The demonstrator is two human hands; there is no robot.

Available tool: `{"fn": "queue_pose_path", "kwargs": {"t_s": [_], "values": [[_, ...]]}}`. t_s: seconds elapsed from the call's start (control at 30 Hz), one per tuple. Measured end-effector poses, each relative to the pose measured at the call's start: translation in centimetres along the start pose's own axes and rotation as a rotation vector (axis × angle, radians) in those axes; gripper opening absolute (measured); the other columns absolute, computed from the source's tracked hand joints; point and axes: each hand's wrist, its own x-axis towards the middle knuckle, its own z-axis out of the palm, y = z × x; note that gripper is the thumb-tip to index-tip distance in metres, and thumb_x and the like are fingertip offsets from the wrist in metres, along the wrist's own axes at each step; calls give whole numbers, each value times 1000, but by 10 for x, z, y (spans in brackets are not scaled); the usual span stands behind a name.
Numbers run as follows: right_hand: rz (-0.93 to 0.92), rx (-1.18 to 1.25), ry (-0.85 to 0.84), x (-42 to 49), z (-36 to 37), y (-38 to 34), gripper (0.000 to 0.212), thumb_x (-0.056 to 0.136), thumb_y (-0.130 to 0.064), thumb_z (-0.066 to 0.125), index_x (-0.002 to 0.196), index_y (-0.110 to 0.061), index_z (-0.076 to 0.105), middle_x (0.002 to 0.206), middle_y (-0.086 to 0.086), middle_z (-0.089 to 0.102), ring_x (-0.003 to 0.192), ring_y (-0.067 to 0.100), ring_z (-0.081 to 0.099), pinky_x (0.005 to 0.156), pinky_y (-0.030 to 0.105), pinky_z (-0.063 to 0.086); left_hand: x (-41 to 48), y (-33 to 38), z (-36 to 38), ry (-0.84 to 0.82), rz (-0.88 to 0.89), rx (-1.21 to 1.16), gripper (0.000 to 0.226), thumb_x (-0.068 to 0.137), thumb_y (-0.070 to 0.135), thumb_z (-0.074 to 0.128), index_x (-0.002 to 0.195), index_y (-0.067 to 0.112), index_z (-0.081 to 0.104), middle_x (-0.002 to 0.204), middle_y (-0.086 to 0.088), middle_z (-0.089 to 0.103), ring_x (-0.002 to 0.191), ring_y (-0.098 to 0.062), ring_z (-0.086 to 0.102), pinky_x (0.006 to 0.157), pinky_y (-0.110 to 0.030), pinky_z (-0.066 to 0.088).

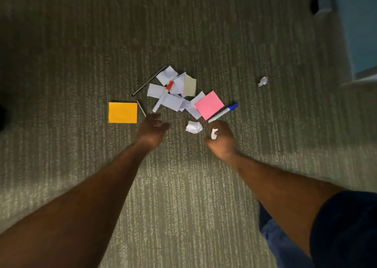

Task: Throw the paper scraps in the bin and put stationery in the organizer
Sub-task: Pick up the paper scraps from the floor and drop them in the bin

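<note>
lying in a loose heap on ribbed grey-green carpet (81,53), flat white paper scraps (173,101) are overlapped at odd angles, their cut edges straight and their faces smooth. a cream sticky note (190,87) is seen at the far side of the heap and a square pink sticky pad (209,104) at its right, tilted like a diamond. a white marker with an orange cap (163,97) is laid diagonally across the scraps, and a white marker with a blue cap (224,111) is set just beside the pink pad. a thin dark pencil (150,81) is angled along the heap's left edge, with a shorter dark stick (141,108) near it. a matte orange rectangular pad (123,112) is placed flat, apart to the left. one crumpled white paper ball (193,127) is found between the two hands, and a smaller crumpled ball (262,81) well apart to the right.

the left hand (152,130) is held low over the carpet with fingers loosely curled and nothing in it. the right hand (222,139) is closed around a small white scrap (214,134), which is seen sticking out of the fist.

the carpet is marked by fine parallel ridges and is lit brighter toward the near side. a pale blue wall (359,33) and a dark object's edge are seen at the upper right. wide bare carpet is left on every side of the heap. neither bin nor organizer is in view.
</note>
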Motion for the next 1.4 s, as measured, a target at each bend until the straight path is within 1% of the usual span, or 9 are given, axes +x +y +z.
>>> {"fn": "queue_pose_path", "kwargs": {"t_s": [0.23,0.47,0.57,0.73,0.9,1.07,1.17,1.3,1.4], "values": [[221,-67,-27,13,0,56,55,66,-19,79,115,-11,55,113,12,56,101,28,57,78,28,45,20,-11,62,-136,85,333,56,81,24,75,131,12,52,129,-14,60,117,-29,59,97,-42,50],[238,-138,-127,37,14,65,75,65,-47,79,125,-20,43,123,9,54,106,28,59,85,41,54,44,-13,113,-147,280,611,64,67,52,75,117,15,60,113,-2,62,105,-20,62,86,-33,51],[235,-141,-107,44,16,67,70,65,-45,79,122,-21,45,125,11,54,106,30,60,83,42,55,49,-17,134,-61,297,743,74,65,55,77,122,14,53,125,-12,56,116,-30,55,92,-40,47],[215,-117,-118,48,13,76,50,70,-32,79,110,-16,55,120,12,56,103,29,60,84,40,54,53,-24,149,102,313,815,57,77,40,72,116,6,49,125,-21,49,111,-38,51,91,-46,44],[202,-23,-121,51,0,85,24,78,-18,72,98,-10,64,106,8,67,96,25,65,80,37,55,53,-22,145,44,254,693,36,81,22,72,109,11,52,111,-12,63,103,-30,60,86,-37,45],[286,166,-181,58,-16,84,15,78,-11,71,92,-11,66,90,7,70,81,23,68,70,42,59,54,-11,139,-262,192,583,26,80,21,75,104,13,68,104,-4,70,95,-20,66,79,-28,50],[456,536,-181,63,-30,73,13,82,-5,69,90,-13,62,85,8,65,72,19,66,58,33,60,51,14,144,-302,33,286,4,88,18,65,86,15,66,93,-4,68,80,-16,63,70,-27,51],[518,869,-210,78,-46,61,14,91,-5,56,103,-12,60,88,7,64,73,16,62,52,24,55,57,47,156,-174,-332,-376,8,93,12,55,87,17,57,90,-4,61,80,-14,61,71,-26,51],[442,902,-218,89,-50,52,23,91,-2,57,113,-5,62,88,8,64,70,12,62,54,23,54,64,58,165,-279,-336,-421,11,96,13,49,101,13,58,99,-6,62,85,-17,62,75,-31,55]]}}
